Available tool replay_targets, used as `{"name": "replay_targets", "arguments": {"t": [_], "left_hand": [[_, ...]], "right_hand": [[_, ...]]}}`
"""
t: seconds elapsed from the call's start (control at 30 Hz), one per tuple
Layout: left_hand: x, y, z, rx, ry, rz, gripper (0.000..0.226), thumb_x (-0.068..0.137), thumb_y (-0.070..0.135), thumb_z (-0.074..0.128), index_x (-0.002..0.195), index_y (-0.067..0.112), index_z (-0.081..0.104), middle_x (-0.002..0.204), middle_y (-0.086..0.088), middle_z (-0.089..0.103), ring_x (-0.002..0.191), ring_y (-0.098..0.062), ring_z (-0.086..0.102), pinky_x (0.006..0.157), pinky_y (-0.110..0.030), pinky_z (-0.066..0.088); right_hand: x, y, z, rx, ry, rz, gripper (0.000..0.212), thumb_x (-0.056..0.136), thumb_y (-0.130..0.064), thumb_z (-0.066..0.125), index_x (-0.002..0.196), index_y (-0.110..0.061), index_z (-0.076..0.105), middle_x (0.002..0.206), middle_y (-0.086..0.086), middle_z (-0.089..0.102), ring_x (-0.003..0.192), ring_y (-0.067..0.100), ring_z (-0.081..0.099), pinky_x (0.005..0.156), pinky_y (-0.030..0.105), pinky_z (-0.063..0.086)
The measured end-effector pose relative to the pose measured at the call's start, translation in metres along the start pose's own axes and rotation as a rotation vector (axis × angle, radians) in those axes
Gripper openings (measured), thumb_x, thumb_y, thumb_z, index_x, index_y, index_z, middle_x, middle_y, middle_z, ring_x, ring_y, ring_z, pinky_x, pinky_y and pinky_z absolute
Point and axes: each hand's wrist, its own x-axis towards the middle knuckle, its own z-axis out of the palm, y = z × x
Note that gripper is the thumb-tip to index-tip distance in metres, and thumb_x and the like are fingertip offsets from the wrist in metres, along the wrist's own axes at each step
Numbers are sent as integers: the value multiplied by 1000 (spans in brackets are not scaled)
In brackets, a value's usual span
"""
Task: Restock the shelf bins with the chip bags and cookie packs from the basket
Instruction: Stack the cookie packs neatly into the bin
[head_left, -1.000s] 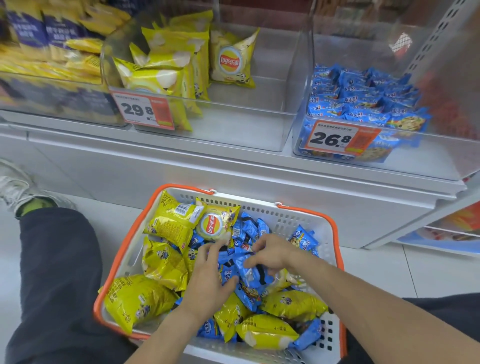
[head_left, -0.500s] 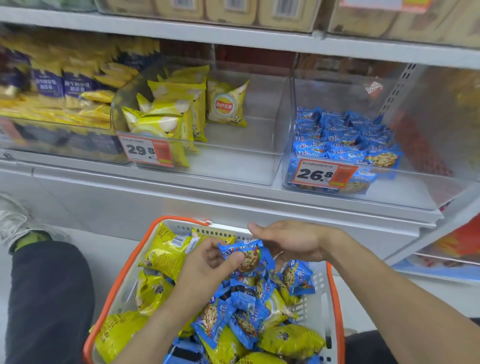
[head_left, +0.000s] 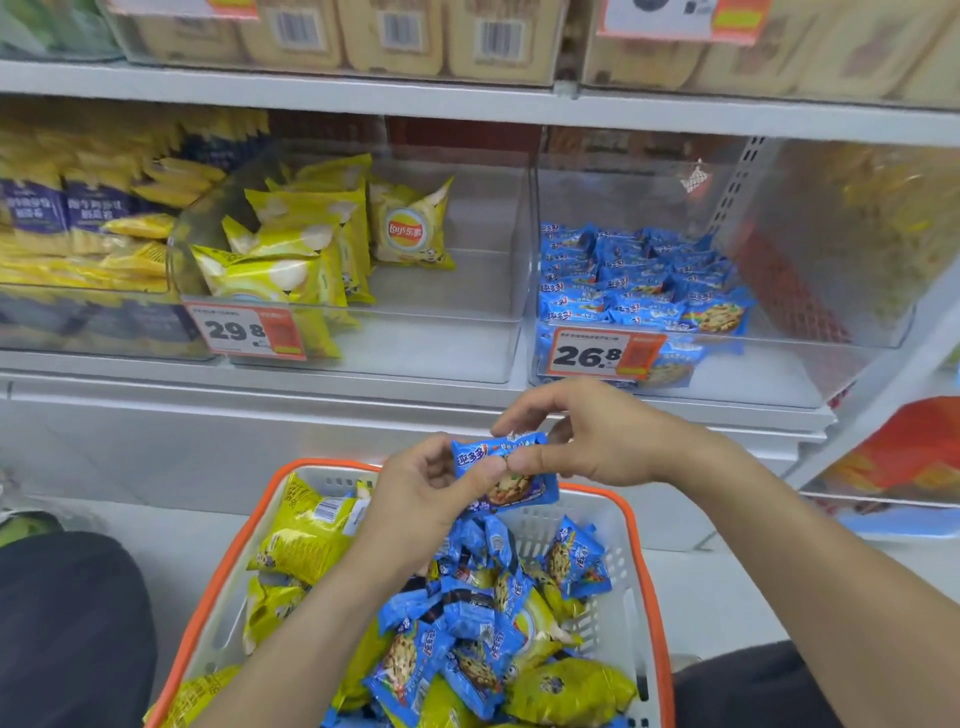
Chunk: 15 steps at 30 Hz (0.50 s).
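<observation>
White plastic basket with orange rim sits nearest, on floor, full of yellow chip bags and blue cookie packs. Just above basket's far edge, left hand and right hand both pinch one blue cookie pack with cookie picture, thumbs on front. Beyond basket, on shelf: clear bin with yellow chip bags, price tag 29.8. Right of it, clear bin with blue cookie packs, tag 26.8.
</observation>
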Motion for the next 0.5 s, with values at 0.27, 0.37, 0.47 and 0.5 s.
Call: {"name": "replay_targets", "arguments": {"t": [0.27,0.37,0.47,0.5], "left_hand": [[42,39,42,145,29,228,41,77,53,74,103,23,65,95,1,73,85,-13,65,69,-21,50],[58,56,53,399,230,487,30,83,38,69,108,23,61,102,7,65,94,-5,60,75,-11,40],[80,64,58,713,314,677,55,79,26,74,128,15,51,124,-2,50,117,-18,49,98,-22,39],[88,63,60,820,300,672,70,76,28,76,136,12,45,132,-8,45,124,-24,43,105,-31,37]], "right_hand": [[-29,-1,-81,25,246,-30,27,76,-10,83,97,-24,72,101,0,72,77,5,69,78,30,58],[-41,11,-113,117,525,-77,27,78,-1,80,96,-20,70,104,7,73,78,11,71,80,27,59],[-45,34,-139,43,874,-99,29,78,-3,81,96,-21,69,92,2,73,71,-1,67,71,17,55],[-45,43,-147,-11,971,-89,29,78,-5,82,97,-21,68,90,-3,72,69,-4,65,68,12,52]]}}
